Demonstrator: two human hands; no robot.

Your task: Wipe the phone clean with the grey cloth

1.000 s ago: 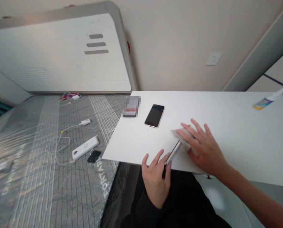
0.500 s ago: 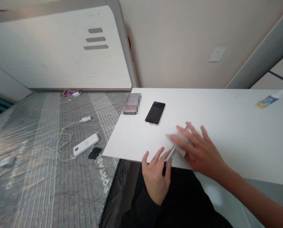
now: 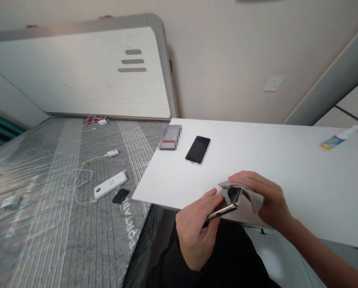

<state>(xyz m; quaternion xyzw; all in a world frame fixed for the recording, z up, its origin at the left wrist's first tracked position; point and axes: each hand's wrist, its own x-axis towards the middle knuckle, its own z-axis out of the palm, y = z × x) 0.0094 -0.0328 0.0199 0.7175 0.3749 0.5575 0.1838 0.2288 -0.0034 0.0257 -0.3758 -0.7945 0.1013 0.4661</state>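
Observation:
Near the table's front edge, my left hand (image 3: 197, 230) is closed around a foldable phone (image 3: 222, 212) with a shiny gold edge. The phone is partly folded, its hinge toward the right and its other half tilted up. My right hand (image 3: 264, 196) presses a light grey cloth (image 3: 251, 196) against the outside of that raised half, fingers bent over the top. The cloth's loose corner hangs beside the right palm. Beyond the hands, a second phone (image 3: 198, 150) with a dark screen lies flat on the white table (image 3: 167, 182).
A pixelated item (image 3: 169, 137) sits at the table's far left corner. A spray bottle (image 3: 339, 138) lies toward the far right. On the plastic-covered mattress (image 3: 47, 224) at left are a white power bank (image 3: 110, 184), a small black object (image 3: 120, 195) and cables.
The foldable phone, seen edge-on as a thin strip before, now shows partly unfolded. My right hand, blurred and spread earlier, has closed with the cloth on the phone's raised half. The view has shifted slightly.

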